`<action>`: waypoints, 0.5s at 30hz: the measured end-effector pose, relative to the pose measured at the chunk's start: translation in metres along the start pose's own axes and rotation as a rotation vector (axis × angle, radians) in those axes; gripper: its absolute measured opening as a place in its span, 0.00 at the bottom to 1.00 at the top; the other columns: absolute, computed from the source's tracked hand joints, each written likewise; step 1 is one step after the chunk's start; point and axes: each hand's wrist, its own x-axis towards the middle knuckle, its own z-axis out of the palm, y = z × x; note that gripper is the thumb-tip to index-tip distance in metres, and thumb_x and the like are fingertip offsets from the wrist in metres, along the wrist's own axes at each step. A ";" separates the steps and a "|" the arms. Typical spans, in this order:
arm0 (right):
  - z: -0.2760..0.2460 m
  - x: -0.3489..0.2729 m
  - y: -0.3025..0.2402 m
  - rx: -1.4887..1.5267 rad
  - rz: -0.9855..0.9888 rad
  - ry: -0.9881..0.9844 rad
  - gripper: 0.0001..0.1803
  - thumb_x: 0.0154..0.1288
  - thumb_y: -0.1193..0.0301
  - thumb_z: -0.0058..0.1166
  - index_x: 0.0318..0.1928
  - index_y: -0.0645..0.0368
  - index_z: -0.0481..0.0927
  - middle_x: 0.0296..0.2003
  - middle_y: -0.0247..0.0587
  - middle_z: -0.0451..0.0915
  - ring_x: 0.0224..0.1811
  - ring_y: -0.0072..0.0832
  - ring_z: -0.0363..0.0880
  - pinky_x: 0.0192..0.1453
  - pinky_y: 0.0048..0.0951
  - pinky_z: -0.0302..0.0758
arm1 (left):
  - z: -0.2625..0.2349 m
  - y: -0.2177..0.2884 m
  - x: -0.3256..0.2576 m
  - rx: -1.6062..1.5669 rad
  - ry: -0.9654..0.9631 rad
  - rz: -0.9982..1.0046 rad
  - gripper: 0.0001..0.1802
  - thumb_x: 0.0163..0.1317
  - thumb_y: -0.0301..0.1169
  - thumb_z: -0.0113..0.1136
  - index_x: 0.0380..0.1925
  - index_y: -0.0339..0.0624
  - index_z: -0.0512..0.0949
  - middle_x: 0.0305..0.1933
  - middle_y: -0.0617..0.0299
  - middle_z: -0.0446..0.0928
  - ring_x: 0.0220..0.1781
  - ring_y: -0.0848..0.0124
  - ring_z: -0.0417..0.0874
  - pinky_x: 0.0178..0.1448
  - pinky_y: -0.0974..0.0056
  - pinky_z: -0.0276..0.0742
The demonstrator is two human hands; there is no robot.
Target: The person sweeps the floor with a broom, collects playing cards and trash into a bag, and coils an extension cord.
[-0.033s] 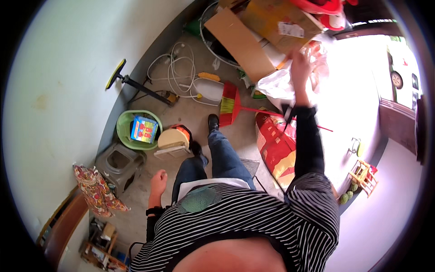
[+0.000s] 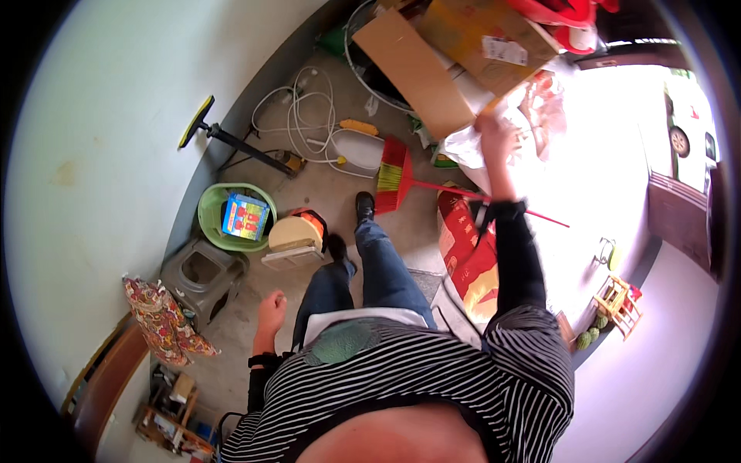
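Note:
Ahead on the right, my right hand (image 2: 496,143) is stretched out over a white plastic bag (image 2: 463,148), close to the lower edge of an open cardboard box (image 2: 482,50). Its fingers are blurred, so I cannot make out whether they grip anything. At my left side hangs my left hand (image 2: 271,312), fingers loosely curled with nothing seen in them. Below my right forearm lies a red and yellow sack (image 2: 467,258). The red handle of a broom (image 2: 391,177) passes between the sack and the bag.
Left of my feet stand a green basin (image 2: 207,220) with a colourful box in it, a grey plastic stool (image 2: 202,274) and a round beige-topped object (image 2: 296,234). A white cable (image 2: 296,116) lies coiled near a dustpan (image 2: 359,150). A squeegee-like tool (image 2: 247,150) leans at the wall.
My right hand has shifted left and a little back toward me, away from the bag's far side. My left hand stays nearly where it was.

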 end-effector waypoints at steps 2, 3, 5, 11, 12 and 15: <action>0.056 -0.089 0.082 -0.120 0.268 -0.395 0.15 0.55 0.63 0.49 0.36 0.61 0.77 0.28 0.55 0.77 0.32 0.48 0.77 0.39 0.41 0.72 | 0.018 -0.012 0.008 0.061 -0.075 0.050 0.12 0.54 0.31 0.54 0.37 0.38 0.75 0.26 0.51 0.76 0.28 0.58 0.78 0.35 0.60 0.73; 0.080 -0.128 0.145 -0.114 0.188 -0.405 0.13 0.52 0.64 0.52 0.35 0.59 0.79 0.27 0.53 0.78 0.33 0.46 0.78 0.42 0.41 0.73 | 0.028 -0.006 0.021 0.061 -0.093 0.048 0.12 0.54 0.31 0.54 0.37 0.38 0.75 0.26 0.51 0.76 0.28 0.58 0.78 0.35 0.60 0.73; 0.115 -0.169 0.190 -0.287 0.424 -0.689 0.17 0.50 0.63 0.52 0.40 0.57 0.77 0.36 0.53 0.77 0.40 0.45 0.77 0.46 0.39 0.73 | 0.046 0.004 0.028 0.085 -0.127 0.076 0.10 0.55 0.31 0.53 0.36 0.39 0.75 0.29 0.50 0.77 0.31 0.54 0.78 0.36 0.57 0.73; 0.212 -0.149 0.303 -0.879 -0.018 -0.783 0.24 0.52 0.69 0.47 0.50 0.67 0.69 0.51 0.59 0.69 0.49 0.48 0.71 0.54 0.42 0.66 | 0.137 -0.014 0.093 0.224 -0.274 0.067 0.10 0.56 0.33 0.53 0.37 0.42 0.74 0.30 0.50 0.77 0.33 0.52 0.77 0.38 0.55 0.73; 0.214 -0.134 0.337 -1.022 -0.194 -0.866 0.28 0.52 0.70 0.44 0.56 0.66 0.64 0.58 0.53 0.62 0.56 0.49 0.63 0.59 0.40 0.62 | 0.154 -0.010 0.102 0.247 -0.252 0.155 0.09 0.56 0.34 0.52 0.34 0.43 0.73 0.28 0.51 0.77 0.30 0.53 0.77 0.34 0.54 0.73; 0.244 -0.100 0.380 -1.082 -0.356 -0.794 0.30 0.52 0.72 0.43 0.57 0.69 0.60 0.56 0.55 0.63 0.56 0.46 0.64 0.59 0.38 0.63 | 0.186 -0.011 0.122 0.377 -0.319 0.104 0.05 0.56 0.31 0.52 0.31 0.43 0.74 0.28 0.53 0.77 0.27 0.53 0.77 0.31 0.55 0.72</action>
